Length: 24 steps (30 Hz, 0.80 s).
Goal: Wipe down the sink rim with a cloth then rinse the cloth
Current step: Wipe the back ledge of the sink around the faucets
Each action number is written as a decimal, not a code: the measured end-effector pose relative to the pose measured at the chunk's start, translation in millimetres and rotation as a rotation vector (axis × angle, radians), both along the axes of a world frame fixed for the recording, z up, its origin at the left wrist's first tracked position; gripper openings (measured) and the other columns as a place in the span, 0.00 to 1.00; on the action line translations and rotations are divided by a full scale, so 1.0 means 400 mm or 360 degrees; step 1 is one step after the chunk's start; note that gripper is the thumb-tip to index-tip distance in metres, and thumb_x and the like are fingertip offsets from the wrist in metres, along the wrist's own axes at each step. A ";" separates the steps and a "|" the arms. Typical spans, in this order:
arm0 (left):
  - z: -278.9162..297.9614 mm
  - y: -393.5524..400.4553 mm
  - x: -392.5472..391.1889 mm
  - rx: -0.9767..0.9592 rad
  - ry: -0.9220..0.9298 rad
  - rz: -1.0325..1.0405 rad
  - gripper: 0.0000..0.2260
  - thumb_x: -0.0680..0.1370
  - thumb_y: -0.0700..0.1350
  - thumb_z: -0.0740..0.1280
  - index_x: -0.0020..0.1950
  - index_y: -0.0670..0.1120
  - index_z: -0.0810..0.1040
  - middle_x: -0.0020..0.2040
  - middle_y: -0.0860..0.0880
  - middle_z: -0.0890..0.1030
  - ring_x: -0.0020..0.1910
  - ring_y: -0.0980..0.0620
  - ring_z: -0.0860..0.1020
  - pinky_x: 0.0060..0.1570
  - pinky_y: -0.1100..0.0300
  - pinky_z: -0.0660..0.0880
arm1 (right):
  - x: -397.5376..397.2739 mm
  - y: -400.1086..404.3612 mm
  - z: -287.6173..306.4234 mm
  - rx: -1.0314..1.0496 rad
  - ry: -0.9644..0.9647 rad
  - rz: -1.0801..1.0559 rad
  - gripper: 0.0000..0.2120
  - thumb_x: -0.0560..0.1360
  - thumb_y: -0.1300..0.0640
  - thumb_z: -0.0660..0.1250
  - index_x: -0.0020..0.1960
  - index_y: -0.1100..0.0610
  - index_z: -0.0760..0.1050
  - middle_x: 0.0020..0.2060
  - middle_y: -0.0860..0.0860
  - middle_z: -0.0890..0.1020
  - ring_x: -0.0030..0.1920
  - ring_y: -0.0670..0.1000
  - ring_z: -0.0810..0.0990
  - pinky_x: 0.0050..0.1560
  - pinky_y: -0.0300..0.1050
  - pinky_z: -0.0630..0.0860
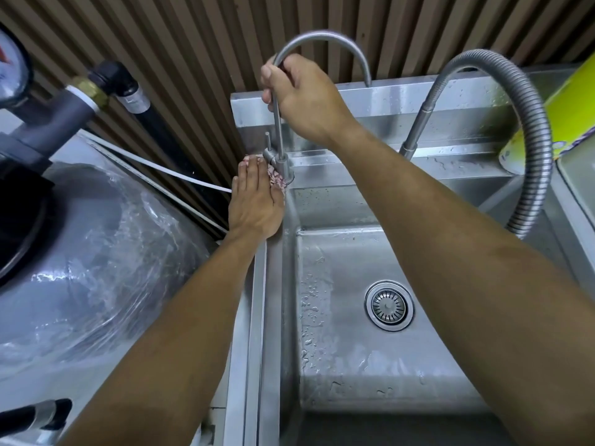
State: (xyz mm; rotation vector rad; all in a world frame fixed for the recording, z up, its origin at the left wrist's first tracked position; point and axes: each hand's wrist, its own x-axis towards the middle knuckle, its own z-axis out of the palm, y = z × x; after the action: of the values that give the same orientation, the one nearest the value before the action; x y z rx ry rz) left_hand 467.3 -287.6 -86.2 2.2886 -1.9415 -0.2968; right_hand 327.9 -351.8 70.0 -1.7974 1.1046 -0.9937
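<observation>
Cloth lengthwise on rim under left hand; right hand grips faucet.

The left hand hides most of the cloth; the right hand covers part of the faucet neck

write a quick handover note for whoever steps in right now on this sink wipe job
Left hand: flat, fingers straight, pressing the cloth onto the sink rim at the back left corner, by the base of the thin tap.
Right hand: grips the thin tap's upright tube.
Done: the wipe is at that corner; how much of the rim is already wiped cannot be told.
Left: finish the rim, then rinse the cloth. No water shows running from the thin tap.
</observation>
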 end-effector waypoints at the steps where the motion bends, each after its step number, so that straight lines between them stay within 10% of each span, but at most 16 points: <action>1: -0.003 0.020 -0.008 0.0008 -0.0024 0.0026 0.28 0.85 0.51 0.47 0.84 0.43 0.45 0.84 0.45 0.44 0.82 0.47 0.42 0.80 0.49 0.41 | -0.001 0.007 0.001 0.0007 0.0006 -0.0008 0.12 0.86 0.52 0.58 0.53 0.58 0.77 0.43 0.52 0.85 0.42 0.47 0.82 0.49 0.47 0.81; 15: -0.014 0.044 0.004 -0.0223 0.0182 -0.0002 0.31 0.85 0.53 0.52 0.83 0.39 0.49 0.83 0.41 0.49 0.82 0.43 0.47 0.80 0.50 0.46 | 0.003 0.005 -0.016 -0.0083 0.0018 -0.0004 0.12 0.86 0.52 0.57 0.55 0.59 0.75 0.45 0.53 0.84 0.47 0.49 0.83 0.51 0.48 0.80; 20: -0.009 0.015 0.020 -0.0497 0.0935 0.0764 0.20 0.84 0.51 0.54 0.73 0.45 0.72 0.61 0.38 0.82 0.60 0.37 0.79 0.59 0.50 0.76 | 0.006 0.009 -0.020 -0.0095 0.0019 -0.0007 0.13 0.86 0.52 0.56 0.55 0.58 0.75 0.44 0.53 0.84 0.46 0.50 0.82 0.50 0.50 0.80; 24: 0.085 -0.093 0.001 -0.0994 0.1631 0.0859 0.19 0.85 0.52 0.55 0.73 0.47 0.73 0.57 0.47 0.82 0.52 0.54 0.82 0.58 0.50 0.78 | 0.009 0.012 -0.022 -0.0107 0.0045 -0.0006 0.13 0.86 0.52 0.56 0.54 0.59 0.75 0.44 0.52 0.83 0.45 0.50 0.82 0.50 0.49 0.80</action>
State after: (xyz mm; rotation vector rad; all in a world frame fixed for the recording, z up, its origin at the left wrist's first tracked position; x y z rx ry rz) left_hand 467.7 -325.0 -52.2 1.6120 -0.7352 -0.5478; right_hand 331.4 -347.1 61.0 -1.8687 1.1037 -1.0211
